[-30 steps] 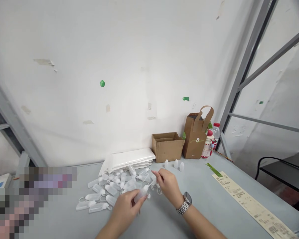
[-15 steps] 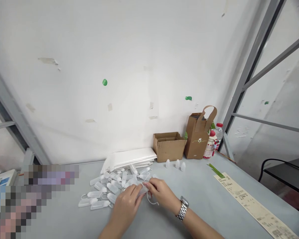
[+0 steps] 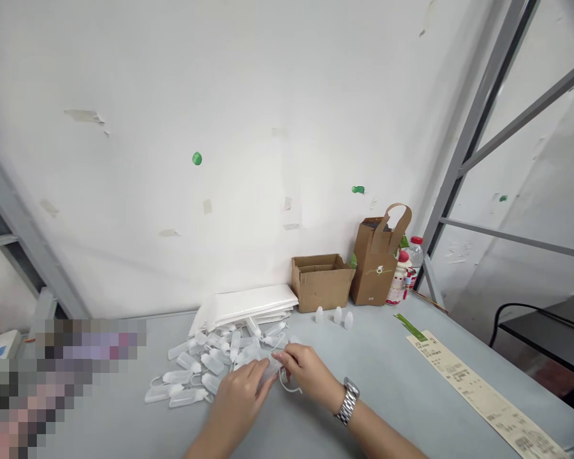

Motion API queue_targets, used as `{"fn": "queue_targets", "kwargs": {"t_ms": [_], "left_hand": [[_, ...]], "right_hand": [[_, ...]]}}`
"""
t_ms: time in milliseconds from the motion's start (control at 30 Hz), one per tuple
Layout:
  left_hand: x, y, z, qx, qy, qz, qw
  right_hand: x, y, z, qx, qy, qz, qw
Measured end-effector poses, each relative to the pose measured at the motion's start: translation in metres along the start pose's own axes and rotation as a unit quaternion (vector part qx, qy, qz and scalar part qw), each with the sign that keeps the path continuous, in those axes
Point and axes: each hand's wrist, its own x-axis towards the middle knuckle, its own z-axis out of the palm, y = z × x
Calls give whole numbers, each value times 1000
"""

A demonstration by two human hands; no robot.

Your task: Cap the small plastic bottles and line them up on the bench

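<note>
My left hand (image 3: 243, 390) is closed round a translucent, tube-like plastic piece (image 3: 270, 371), partly covered by my fingers. Close beside it, my right hand (image 3: 309, 373), with a metal-band watch (image 3: 349, 400) on the wrist, pinches the near end of the same piece. A thin white cord (image 3: 289, 387) curves down from between the fingertips. Left of and behind my left hand lies a loose pile of similar translucent pieces (image 3: 212, 363), several with white ends and looped cords. What exactly the right fingertips press on is hidden.
White flat packets (image 3: 253, 303) lie stacked against the wall. A cardboard box (image 3: 323, 287), a brown paper bag (image 3: 374, 268) and bottles (image 3: 414, 258) stand behind. Three translucent thimble-shaped caps (image 3: 338, 315) stand before the box. A printed paper strip (image 3: 483, 392) lies at right.
The view has shifted slightly to the right. Both hands keep their grip on the translucent piece, with only small finger movement; the pile looks the same.
</note>
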Motion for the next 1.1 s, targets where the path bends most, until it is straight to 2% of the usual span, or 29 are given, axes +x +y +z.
{"fn": "queue_targets", "kwargs": {"t_ms": [200, 367, 433, 533, 667, 833, 967, 1100], "left_hand": [[2, 5, -5, -55, -27, -41, 997], [2, 5, -4, -51, -20, -42, 998], [1, 5, -4, -52, -22, -40, 998], [0, 4, -3, -55, -25, -41, 997], [0, 4, -2, -56, -27, -41, 997], [1, 4, -2, -96, -38, -52, 993], [1, 5, -3, -93, -51, -59, 993], [2, 7, -5, -99, -56, -72, 991]], "right_hand": [[0, -4, -8, 56, -2, -43, 997], [2, -4, -9, 83, -10, 32, 996], [3, -4, -10, 96, -25, 18, 995], [3, -5, -12, 108, -4, -14, 994], [3, -4, -12, 107, -16, 30, 994], [3, -6, -15, 87, 2, -17, 996], [2, -6, -13, 92, -4, 16, 996], [4, -4, -15, 111, 6, 19, 994]]}}
